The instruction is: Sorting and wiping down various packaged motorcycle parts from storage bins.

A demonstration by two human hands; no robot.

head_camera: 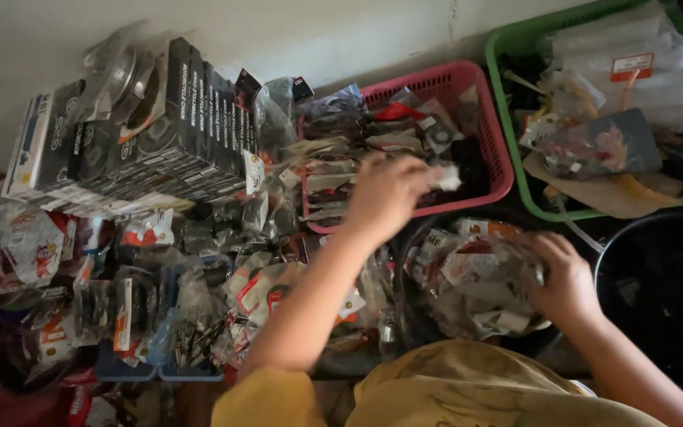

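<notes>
While the left hand [385, 198] reaches toward the centre of the frame, its fingers pinch a small pale packet [446, 178] over the red basket [493, 150], which is filled with bagged small parts. The right hand [567, 281], at lower right, is clenched on a bundle of clear plastic packets [472, 277] lying in a black tub [409, 261]. A stack of black boxes [152, 134] stands at upper left, and a green basket [515, 47] sits at upper right.
</notes>
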